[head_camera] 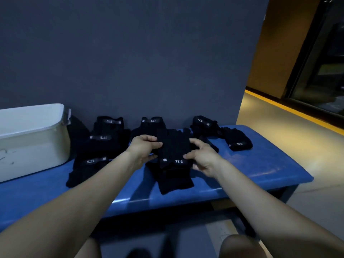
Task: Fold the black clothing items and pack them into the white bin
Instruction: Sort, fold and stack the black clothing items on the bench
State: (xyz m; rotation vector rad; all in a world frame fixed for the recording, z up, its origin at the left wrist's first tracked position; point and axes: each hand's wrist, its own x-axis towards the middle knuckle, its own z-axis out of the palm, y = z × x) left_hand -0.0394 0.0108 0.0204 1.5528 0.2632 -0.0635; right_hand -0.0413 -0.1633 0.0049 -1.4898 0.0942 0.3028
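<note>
A black glove marked 5.11 (174,149) lies across another black item (175,180) in the middle of the blue bench (260,170). My left hand (144,146) pinches its left edge. My right hand (202,157) grips its right edge near the cuff label. A stack of black gloves (98,146) lies to the left, next to the white bin (31,138). More black gloves lie behind (151,125) and at the right (203,123), (239,142). The inside of the bin is hidden.
A dark grey wall (130,62) stands right behind the bench. To the right is pale floor with a yellow strip (297,112) and a glass door. My knees (240,246) show below the bench's front edge.
</note>
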